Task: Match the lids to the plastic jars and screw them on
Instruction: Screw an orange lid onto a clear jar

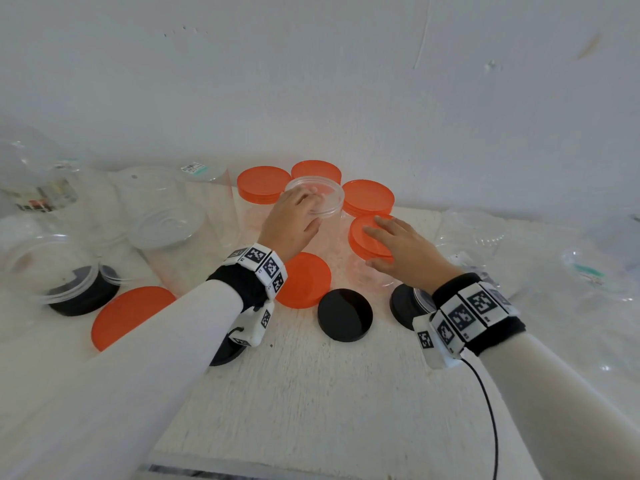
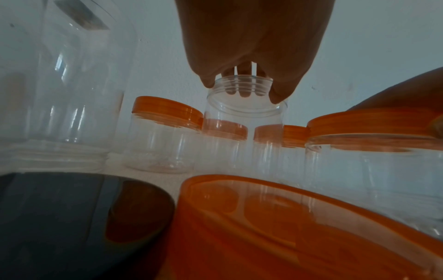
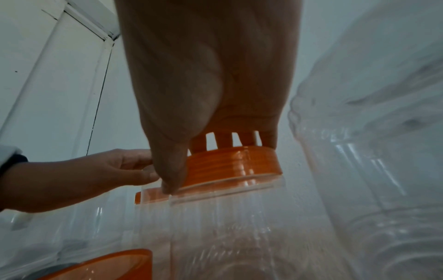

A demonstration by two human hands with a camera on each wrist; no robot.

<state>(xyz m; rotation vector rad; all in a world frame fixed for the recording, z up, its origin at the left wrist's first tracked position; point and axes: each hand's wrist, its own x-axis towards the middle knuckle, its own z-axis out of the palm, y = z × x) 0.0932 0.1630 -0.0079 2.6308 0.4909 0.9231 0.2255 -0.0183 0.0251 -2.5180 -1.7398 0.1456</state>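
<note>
My left hand (image 1: 294, 220) grips the rim of an open clear jar (image 1: 320, 197) from above, fingers inside the mouth and thumb outside; the left wrist view shows the fingers (image 2: 242, 91) through the threaded neck of that jar (image 2: 244, 111). My right hand (image 1: 398, 244) holds an orange lid (image 1: 363, 237) on top of another clear jar (image 1: 367, 275). In the right wrist view its thumb and fingers wrap the orange lid (image 3: 235, 164) on the jar (image 3: 227, 217). Three capped jars with orange lids (image 1: 263, 183) stand behind.
Loose orange lids (image 1: 304, 280) (image 1: 128, 315) and black lids (image 1: 344, 315) lie on the white table (image 1: 329, 393). Large clear jars (image 1: 166, 209) crowd the left, one over a black lid (image 1: 83, 296). More clear containers (image 1: 602, 268) lie at the right.
</note>
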